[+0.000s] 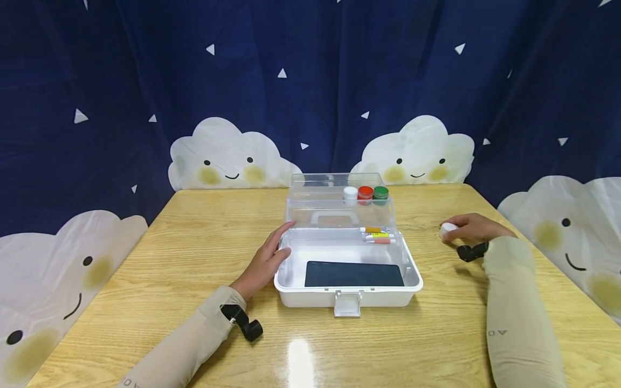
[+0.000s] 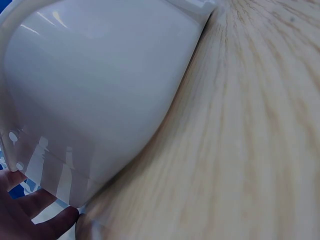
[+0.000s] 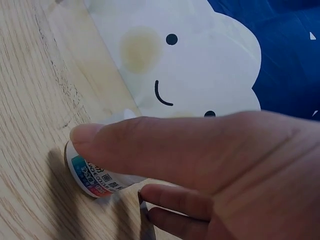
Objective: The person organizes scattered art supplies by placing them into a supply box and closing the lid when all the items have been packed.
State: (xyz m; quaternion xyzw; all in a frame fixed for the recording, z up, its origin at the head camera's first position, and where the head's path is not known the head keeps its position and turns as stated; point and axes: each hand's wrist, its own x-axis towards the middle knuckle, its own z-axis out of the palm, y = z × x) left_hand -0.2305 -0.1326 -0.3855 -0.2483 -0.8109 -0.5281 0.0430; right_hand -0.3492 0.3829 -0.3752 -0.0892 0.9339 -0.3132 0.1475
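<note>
A white plastic storage box (image 1: 346, 297) with a raised clear lid stands mid-table, its front latch hanging down. My left hand (image 1: 264, 268) grips its left side near the back corner, thumb over the rim. In the left wrist view, the fingers (image 2: 35, 201) touch the box's rear corner. Over at the right, my right hand (image 1: 477, 227) holds a small white-capped paint jar (image 1: 447, 230) between thumb and fingers. The right wrist view shows the jar's printed label (image 3: 95, 180), partly covered by the thumb; the jar is tilted in that view.
White, red (image 1: 365, 194) and green (image 1: 381, 194) jars are in the lid's clear upper tray. Several small paint tubes (image 1: 378, 236) lie at the box's back right. A dark flat panel (image 1: 354, 274) lies in its bottom. A patterned curtain (image 1: 320, 91) hangs behind the wooden table (image 1: 213, 231).
</note>
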